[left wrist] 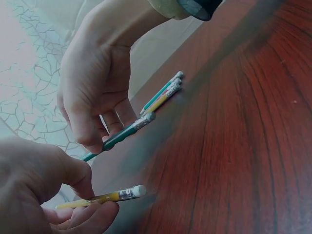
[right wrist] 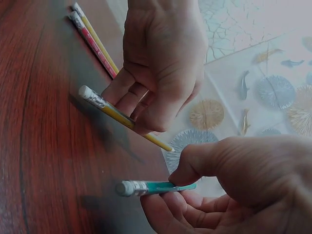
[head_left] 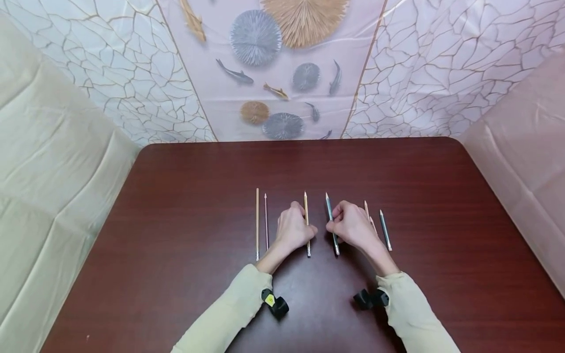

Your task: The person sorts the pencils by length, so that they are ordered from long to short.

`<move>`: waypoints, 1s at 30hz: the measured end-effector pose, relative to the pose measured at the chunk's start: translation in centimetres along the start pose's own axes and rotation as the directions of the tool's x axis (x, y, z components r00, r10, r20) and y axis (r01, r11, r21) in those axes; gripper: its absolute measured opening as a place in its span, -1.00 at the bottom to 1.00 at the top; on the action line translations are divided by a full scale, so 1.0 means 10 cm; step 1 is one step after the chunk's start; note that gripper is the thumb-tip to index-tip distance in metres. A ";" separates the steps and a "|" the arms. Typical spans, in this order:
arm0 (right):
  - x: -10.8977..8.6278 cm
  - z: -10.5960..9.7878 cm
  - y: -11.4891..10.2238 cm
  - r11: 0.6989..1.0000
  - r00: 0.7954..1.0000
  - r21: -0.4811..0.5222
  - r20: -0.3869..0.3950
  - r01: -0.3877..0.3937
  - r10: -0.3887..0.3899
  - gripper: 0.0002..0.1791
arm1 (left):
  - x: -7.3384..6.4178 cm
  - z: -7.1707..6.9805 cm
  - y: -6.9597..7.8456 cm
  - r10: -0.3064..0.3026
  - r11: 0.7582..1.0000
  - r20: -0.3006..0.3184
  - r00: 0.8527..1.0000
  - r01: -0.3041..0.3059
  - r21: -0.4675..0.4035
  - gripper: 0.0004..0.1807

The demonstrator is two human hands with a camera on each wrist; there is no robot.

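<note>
My left hand (head_left: 293,228) pinches a yellow pencil (left wrist: 108,198) between thumb and fingers, its white eraser end pointing toward me. A green pencil (right wrist: 158,187) is pinched the same way by my right hand (head_left: 354,226). In the head view both pencils point away from me, nearly side by side, with a narrow gap between the hands. To the left of the left hand lie another yellow pencil (head_left: 257,225) and a red patterned pencil (right wrist: 92,44). Beyond the right hand are a second green pencil (head_left: 385,230) and a yellow one (left wrist: 158,101), partly hidden in the head view.
The dark red-brown wooden table (head_left: 176,294) has rounded far corners. Behind it hangs a patterned cloth (head_left: 282,88), and pale padded panels (head_left: 57,196) flank both sides. Black wrist cameras (head_left: 278,306) sit at the sleeve cuffs, low over the table.
</note>
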State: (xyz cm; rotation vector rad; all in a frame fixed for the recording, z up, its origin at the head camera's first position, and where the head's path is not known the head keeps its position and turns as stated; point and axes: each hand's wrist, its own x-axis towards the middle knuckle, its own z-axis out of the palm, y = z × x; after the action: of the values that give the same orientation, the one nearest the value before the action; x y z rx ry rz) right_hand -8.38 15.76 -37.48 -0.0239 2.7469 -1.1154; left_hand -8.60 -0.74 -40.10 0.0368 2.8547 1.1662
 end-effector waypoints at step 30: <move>0.02 0.14 -0.10 0.996 0.999 0.090 0.045 0.025 -0.029 -0.79 | -0.04 -0.16 -0.12 -0.054 0.998 0.015 0.998 0.054 0.046 -0.56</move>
State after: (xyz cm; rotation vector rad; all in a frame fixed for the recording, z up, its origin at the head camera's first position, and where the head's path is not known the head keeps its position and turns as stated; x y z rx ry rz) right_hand -8.43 14.08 -37.85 -0.0742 2.6607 -1.2276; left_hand -8.32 -2.73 -39.83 -0.0284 2.8483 1.0863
